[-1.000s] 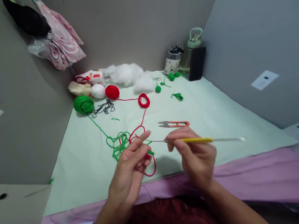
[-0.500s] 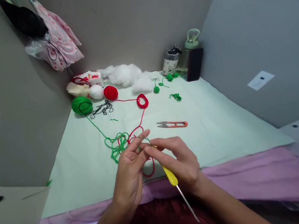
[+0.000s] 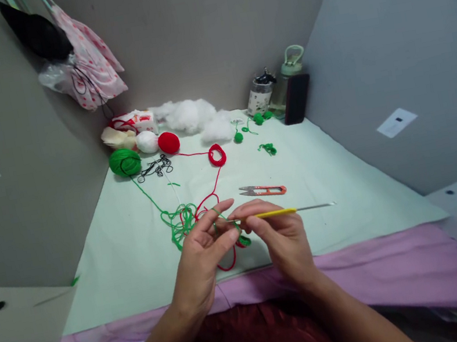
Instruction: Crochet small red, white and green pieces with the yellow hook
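Right hand [image 3: 287, 237] has a yellow-handled crochet hook [image 3: 278, 213] pinched between thumb and fingers, pretty much level, with the bare metal end poking out to the right and the other end pointing in at the left hand [image 3: 195, 259]. That left hand has its index finger stretched out with green yarn [image 3: 215, 213] looped over it, and the thumb reaches toward the other hand. Can't tell if the left thumb is actually gripping anything, fingers are in the way. There's a little green and red crochet piece [image 3: 244, 241] right by the left thumb tip, just below the hook, between the two hands. Behind the left hand there's a messy green tangle [image 3: 178, 224] on the worktop [image 3: 347, 191], with a strand running back to a big green ball [image 3: 124, 163]. Red yarn's mixed up near the tangle too, going off to a small red coil [image 3: 211, 157] and on to a red ball [image 3: 169, 142], which sits beside a white one [image 3: 147, 142]. Orange-handled snips [image 3: 254, 191] lie just past the right hand, and fluffy white stuffing [image 3: 192, 115] is piled at the back.
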`<state>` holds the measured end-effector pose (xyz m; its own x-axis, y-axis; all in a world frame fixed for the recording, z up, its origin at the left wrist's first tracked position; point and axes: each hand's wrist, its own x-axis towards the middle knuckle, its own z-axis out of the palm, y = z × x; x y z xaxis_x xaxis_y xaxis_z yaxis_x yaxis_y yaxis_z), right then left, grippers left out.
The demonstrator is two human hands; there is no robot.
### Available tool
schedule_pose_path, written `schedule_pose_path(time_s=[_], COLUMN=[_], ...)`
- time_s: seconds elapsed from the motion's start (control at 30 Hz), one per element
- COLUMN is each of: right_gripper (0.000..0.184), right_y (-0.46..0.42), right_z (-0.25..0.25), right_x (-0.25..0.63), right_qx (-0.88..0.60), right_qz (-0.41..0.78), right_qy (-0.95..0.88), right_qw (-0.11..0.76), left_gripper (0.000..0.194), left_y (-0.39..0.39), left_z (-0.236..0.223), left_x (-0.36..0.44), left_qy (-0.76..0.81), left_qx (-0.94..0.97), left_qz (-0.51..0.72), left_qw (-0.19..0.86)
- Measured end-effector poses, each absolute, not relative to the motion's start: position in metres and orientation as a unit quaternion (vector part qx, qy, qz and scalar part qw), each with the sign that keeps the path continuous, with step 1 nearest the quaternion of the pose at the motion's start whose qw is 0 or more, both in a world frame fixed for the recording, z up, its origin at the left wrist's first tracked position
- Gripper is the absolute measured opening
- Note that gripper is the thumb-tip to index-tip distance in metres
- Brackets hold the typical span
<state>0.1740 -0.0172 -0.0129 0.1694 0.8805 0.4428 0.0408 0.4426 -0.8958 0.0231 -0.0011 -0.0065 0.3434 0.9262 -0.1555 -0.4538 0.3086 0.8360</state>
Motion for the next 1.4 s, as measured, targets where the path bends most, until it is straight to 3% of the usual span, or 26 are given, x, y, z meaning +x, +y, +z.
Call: schedule_pose_path(time_s=[0.3, 0.43, 0.53, 0.6, 0.77, 0.87, 1.03, 1.23, 1.4], right_gripper=[0.021, 0.017, 0.031, 0.035, 0.018, 0.015, 0.018, 0.028, 0.015], right_y=[-0.005, -0.014, -0.021, -0.023, -0.019, -0.015, -0.016, -0.012, 0.006], right_z=[-0.025, -0.024, -0.029, -0.032, -0.022, -0.015, -0.014, -0.017, -0.011], right_x=[0.179, 0.175, 0.172, 0.173, 0.179, 0.177, 0.171, 0.179, 0.196], right_qx=[-0.400, -0.427, -0.410, -0.399, -0.413, -0.384, -0.405, -0.398, -0.474], right_qz=[0.413, 0.252, 0.067, 0.024, 0.258, 0.358, 0.310, 0.171, 0.184], right_qy=[-0.471, -0.592, -0.685, -0.696, -0.516, -0.475, -0.552, -0.622, -0.517], right_qw=[0.669, 0.636, 0.598, 0.597, 0.705, 0.707, 0.659, 0.652, 0.689], left_gripper=[0.041, 0.038, 0.048, 0.050, 0.042, 0.045, 0.051, 0.028, 0.038], left_y=[0.001, 0.001, 0.000, 0.002, 0.008, 0.006, 0.001, -0.001, -0.006], left_z=[-0.009, -0.009, -0.009, -0.008, -0.007, -0.008, -0.014, -0.016, -0.016], left_x=[0.024, 0.030, 0.032, 0.030, 0.022, 0.024, 0.030, 0.029, 0.032], left_qy=[0.334, 0.342, 0.333, 0.323, 0.332, 0.333, 0.324, 0.348, 0.334], left_qx=[0.346, 0.327, 0.288, 0.261, 0.249, 0.294, 0.312, 0.341, 0.321], left_qz=[0.471, 0.499, 0.496, 0.463, 0.448, 0.467, 0.467, 0.437, 0.409], left_qw=[0.739, 0.726, 0.748, 0.783, 0.792, 0.765, 0.761, 0.756, 0.786])
